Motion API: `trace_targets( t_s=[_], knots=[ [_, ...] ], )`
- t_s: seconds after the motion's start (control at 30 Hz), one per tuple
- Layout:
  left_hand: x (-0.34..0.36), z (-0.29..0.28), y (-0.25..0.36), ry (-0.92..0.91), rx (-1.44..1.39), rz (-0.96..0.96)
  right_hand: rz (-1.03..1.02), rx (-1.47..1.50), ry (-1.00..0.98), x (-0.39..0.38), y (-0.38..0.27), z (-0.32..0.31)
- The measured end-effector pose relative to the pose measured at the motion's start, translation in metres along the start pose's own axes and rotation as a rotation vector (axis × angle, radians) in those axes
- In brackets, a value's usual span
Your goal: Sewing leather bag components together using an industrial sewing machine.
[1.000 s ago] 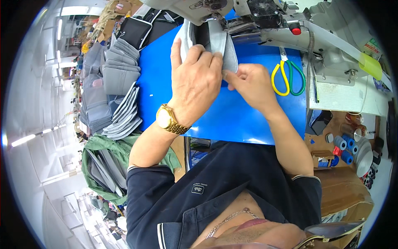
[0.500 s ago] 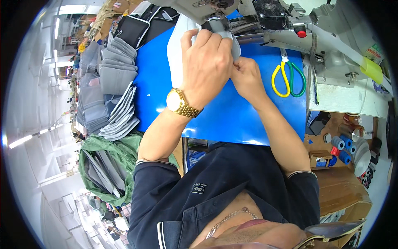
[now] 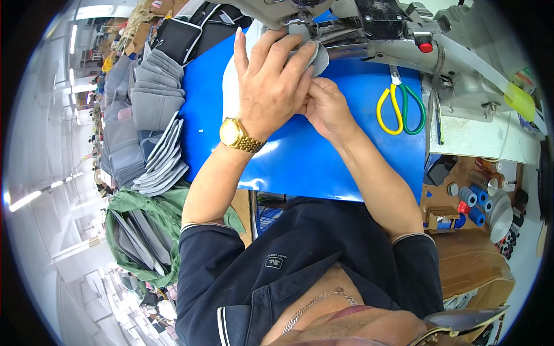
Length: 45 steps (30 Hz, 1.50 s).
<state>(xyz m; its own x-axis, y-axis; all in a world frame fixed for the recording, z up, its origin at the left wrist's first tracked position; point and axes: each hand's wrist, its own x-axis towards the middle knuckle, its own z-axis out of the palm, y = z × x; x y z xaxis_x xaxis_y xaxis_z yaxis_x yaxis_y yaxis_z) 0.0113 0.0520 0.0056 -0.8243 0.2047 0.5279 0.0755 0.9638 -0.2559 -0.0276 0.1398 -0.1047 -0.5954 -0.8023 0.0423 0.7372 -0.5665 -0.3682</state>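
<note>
My left hand (image 3: 268,78), with a gold watch on its wrist, lies over a light grey fabric piece (image 3: 231,95) at the head of a sewing machine (image 3: 329,34). Its fingers are spread out on the cloth. The fabric's curved, stitched edge (image 3: 320,60) shows beyond the fingertips. Against the left thumb, my right hand (image 3: 328,106) is closed in a pinch. Whatever its fingertips grip is hidden between the hands. Part of the cloth is covered by my left hand and the machine head.
Scissors (image 3: 401,106) with yellow and green handles lie right on the blue work surface (image 3: 300,155). Stacked grey fabric pieces (image 3: 158,104) stand left, above a green sack (image 3: 118,254) of similar pieces. Black bags (image 3: 179,40) lie at the back left, thread spools (image 3: 478,196) at right.
My left hand's fingers have gone from bent to spread on the fabric. My right hand has moved left and slightly nearer me. The cloth's edge has turned under the machine head.
</note>
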Motion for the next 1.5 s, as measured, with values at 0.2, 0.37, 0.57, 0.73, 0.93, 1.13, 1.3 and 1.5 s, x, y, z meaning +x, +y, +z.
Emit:
trace_targets(
  t_s=[0.2,0.37,0.57,0.73,0.93,1.13,1.3,1.5],
  knots=[
    [-0.007,-0.009,-0.003,0.016,0.066,0.044,0.144,-0.272,0.101,-0.001,-0.022,0.003],
    [-0.006,-0.011,0.013,-0.048,-0.054,-0.053,-0.442,-1.3,0.366,0.004,-0.018,0.013],
    [0.002,-0.004,0.019,0.003,-0.094,-0.07,-0.457,-1.077,0.217,0.009,-0.02,0.002],
    [0.016,0.003,0.018,0.03,-0.052,-0.107,-0.354,-0.892,0.08,0.012,-0.032,0.0],
    [0.026,-0.001,0.033,-0.014,-0.106,-0.255,-0.235,-0.718,0.029,0.006,-0.05,0.005],
    [0.019,-0.009,0.026,0.048,-0.304,-0.341,-0.205,-0.924,0.029,0.01,-0.078,0.008],
    [0.007,-0.013,0.014,0.023,-0.943,-1.033,-0.206,-1.099,0.133,0.002,-0.088,0.016],
    [0.007,-0.012,0.004,-0.247,-1.258,-1.184,0.028,-1.147,0.081,-0.01,-0.092,0.016]
  ],
)
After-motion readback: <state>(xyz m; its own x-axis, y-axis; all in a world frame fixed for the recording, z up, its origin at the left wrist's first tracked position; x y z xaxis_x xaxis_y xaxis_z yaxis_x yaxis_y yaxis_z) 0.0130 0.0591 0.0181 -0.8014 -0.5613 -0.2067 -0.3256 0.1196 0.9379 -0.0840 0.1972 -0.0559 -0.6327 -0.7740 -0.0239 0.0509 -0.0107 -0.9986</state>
